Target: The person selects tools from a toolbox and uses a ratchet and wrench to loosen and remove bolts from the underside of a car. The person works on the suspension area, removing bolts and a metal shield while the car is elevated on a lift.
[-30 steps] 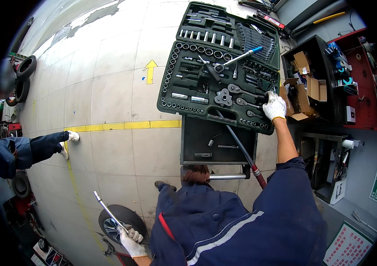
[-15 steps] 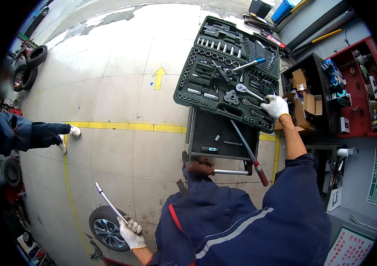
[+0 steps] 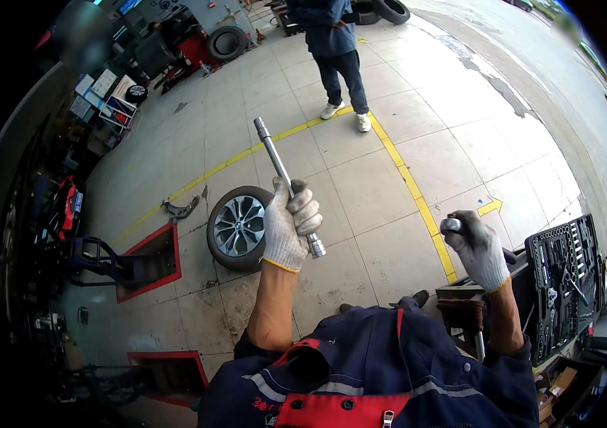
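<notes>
Now the extension bar (image 3: 285, 187) is raised, clamped in the left hand (image 3: 287, 227); a socket (image 3: 453, 225), lifted from the tool case (image 3: 564, 282), is gripped by the right hand (image 3: 480, 250); both parts are ready for joining.

A car repair workshop: a loose alloy wheel (image 3: 238, 227) lies on the tiled floor (image 3: 360, 185), tyres (image 3: 226, 43) stand by the far wall, an open socket set (image 3: 564, 282) (sockets in rows) sits at right, and yellow lines (image 3: 410, 182) mark bays.

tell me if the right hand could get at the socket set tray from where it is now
Probably yes: the right hand, gloved and closed on a small metal piece, hovers just left of the open socket set tray, with nothing between them.
</notes>
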Demonstrator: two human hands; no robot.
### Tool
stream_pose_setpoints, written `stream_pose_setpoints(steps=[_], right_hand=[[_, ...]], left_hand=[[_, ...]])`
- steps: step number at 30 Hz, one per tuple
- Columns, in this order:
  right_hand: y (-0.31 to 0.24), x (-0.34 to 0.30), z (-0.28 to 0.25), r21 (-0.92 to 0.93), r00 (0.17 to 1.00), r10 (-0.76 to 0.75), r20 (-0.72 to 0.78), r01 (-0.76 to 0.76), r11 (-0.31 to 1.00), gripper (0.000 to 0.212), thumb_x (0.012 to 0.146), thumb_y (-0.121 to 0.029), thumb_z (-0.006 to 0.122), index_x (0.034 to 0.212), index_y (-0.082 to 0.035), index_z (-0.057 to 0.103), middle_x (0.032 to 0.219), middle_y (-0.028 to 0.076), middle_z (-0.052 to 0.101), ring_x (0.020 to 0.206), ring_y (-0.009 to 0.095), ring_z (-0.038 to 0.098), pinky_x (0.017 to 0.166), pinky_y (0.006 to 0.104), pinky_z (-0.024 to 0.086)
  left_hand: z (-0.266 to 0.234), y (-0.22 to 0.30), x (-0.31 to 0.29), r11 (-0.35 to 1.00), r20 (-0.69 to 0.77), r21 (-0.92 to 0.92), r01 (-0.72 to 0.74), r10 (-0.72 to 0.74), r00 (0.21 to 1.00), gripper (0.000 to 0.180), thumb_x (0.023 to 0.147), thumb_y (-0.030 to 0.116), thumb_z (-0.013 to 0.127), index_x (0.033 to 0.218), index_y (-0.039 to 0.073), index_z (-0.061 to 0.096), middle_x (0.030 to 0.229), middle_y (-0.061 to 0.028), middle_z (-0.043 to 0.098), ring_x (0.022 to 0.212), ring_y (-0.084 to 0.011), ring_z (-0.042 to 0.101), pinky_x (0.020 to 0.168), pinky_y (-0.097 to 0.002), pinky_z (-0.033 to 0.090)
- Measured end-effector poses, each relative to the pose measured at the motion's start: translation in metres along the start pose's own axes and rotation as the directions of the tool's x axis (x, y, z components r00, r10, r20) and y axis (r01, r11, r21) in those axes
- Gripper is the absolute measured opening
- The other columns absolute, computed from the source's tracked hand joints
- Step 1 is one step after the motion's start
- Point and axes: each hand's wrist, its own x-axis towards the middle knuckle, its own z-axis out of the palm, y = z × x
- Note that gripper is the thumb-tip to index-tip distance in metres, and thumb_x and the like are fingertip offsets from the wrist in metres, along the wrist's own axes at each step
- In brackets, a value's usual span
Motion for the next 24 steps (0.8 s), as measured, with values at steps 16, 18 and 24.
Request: stream_pose_setpoints(steps=[16, 18, 24], right_hand=[[-0.251, 0.083, 0.362, 0.559, -0.062, -0.867, 0.494, 0.786, 0.263, 0.041, 0.078, -0.045, 0.083, 0.08, -0.007, 0.067, 0.065, 0.009, 0.063, 0.059, 0.029, 0.068, 0.055, 0.0398, 0.054], [-0.257, 0.093, 0.393, 0.704, -0.014, -0.921, 0.39, 0.65, 0.288, 0.045, 0.073, -0.046, 0.087, 0.08, -0.006, 0.067, 0.064, 0.009, 0.063, 0.059, 0.028, 0.067, 0.054, 0.0382, 0.053], [-0.241, 0.089, 0.499, 0.841, 0.409, -0.764, 0.499, -0.016, 0.541, 0.057, 0.062, -0.046, 0.096, 0.089, -0.002, 0.07, 0.082, 0.01, 0.07, 0.069, 0.023, 0.069, 0.065, 0.0342, 0.056]], left_hand=[[-0.094, 0.176, -0.179, 0.815, -0.623, 0.32, -0.483, 0.565, 0.541, 0.048, 0.109, 0.052, 0.044, 0.092, 0.01, 0.057, 0.063, 0.0054, 0.033, 0.046, -0.0063, 0.024, 0.039, -0.0233, 0.019], [-0.124, 0.197, -0.198, 0.793, -0.499, 0.076, -0.605, 0.556, 0.665, 0.048, 0.109, 0.052, 0.044, 0.091, 0.009, 0.057, 0.063, 0.0053, 0.032, 0.046, -0.006, 0.024, 0.039, -0.0234, 0.02], [-0.152, 0.27, -0.173, 0.702, -0.339, -0.008, -0.712, 0.668, 0.663, 0.054, 0.107, 0.057, 0.043, 0.092, 0.008, 0.061, 0.062, 0.0055, 0.033, 0.046, -0.0055, 0.025, 0.038, -0.0232, 0.02]])
